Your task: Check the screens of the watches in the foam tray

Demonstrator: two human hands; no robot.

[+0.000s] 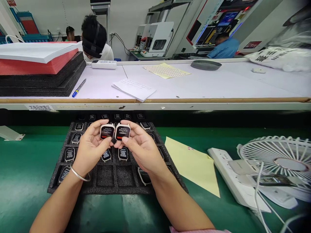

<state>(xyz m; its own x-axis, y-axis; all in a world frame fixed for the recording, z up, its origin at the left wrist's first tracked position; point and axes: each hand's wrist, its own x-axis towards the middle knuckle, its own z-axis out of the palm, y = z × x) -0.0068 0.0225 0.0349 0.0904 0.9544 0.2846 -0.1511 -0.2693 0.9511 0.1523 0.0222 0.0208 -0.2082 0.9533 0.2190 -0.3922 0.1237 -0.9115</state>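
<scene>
We have green tabletop to the left of the foam tray and in front of it, while the white shelf runs its front edge across the space just beyond. On the right, a yellow sheet lies beside the tray, and past it a power strip and a fan crowd that side.

The black foam tray is divided into pockets. Many hold other watches, screens up with lines of pale text; two middle pockets of the front row show their foam bottoms (our arms hide several more, so we give no count).

Above the tray, both our hands are partly curled. Our left hand grips the left watch between thumb and fingers; our right hand pinches the right watch the same way, thumb at its lower edge. The pair sit side by side, faces towards us, each with a red bar low on its screen.
</scene>
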